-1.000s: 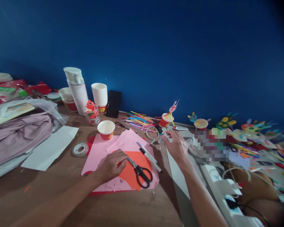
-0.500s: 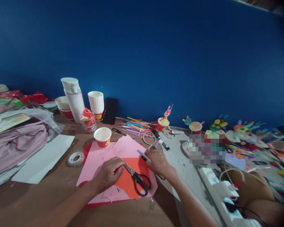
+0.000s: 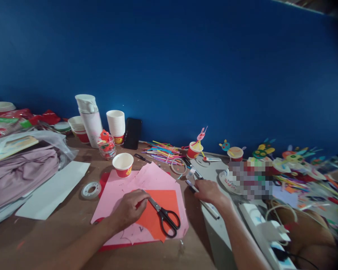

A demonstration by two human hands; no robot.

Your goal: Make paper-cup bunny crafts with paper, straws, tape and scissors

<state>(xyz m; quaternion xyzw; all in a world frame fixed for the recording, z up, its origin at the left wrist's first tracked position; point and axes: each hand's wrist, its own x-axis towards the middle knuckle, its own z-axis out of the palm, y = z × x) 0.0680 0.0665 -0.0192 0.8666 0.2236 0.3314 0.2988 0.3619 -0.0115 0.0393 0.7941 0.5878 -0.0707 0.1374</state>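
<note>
My left hand [image 3: 129, 208] is closed at the blade end of black-handled scissors [image 3: 169, 221], thumb and finger at the tips. The scissors lie over an orange paper sheet [image 3: 169, 198] on pink paper [image 3: 109, 198]. My right hand [image 3: 211, 193] is right of the papers, fingers closed around a marker pen [image 3: 190, 184] with a pale end. Under that hand, a white marker [image 3: 211, 210] lies at the edge of the grey surface. A red and white paper cup [image 3: 123, 167] stands upright on the pink paper's far left corner.
A tape roll [image 3: 91, 190] lies left of the papers. Behind stand a bottle [image 3: 90, 122], stacked cups [image 3: 116, 123] and a phone [image 3: 132, 133]. Colourful sticks [image 3: 162, 152] lie by the wall. At right are a power strip [image 3: 266, 236] and decorated cups [image 3: 235, 153].
My right hand has moved right with the marker pen, off the pink paper. Another white marker now shows beneath it. My left hand stays at the scissors.
</note>
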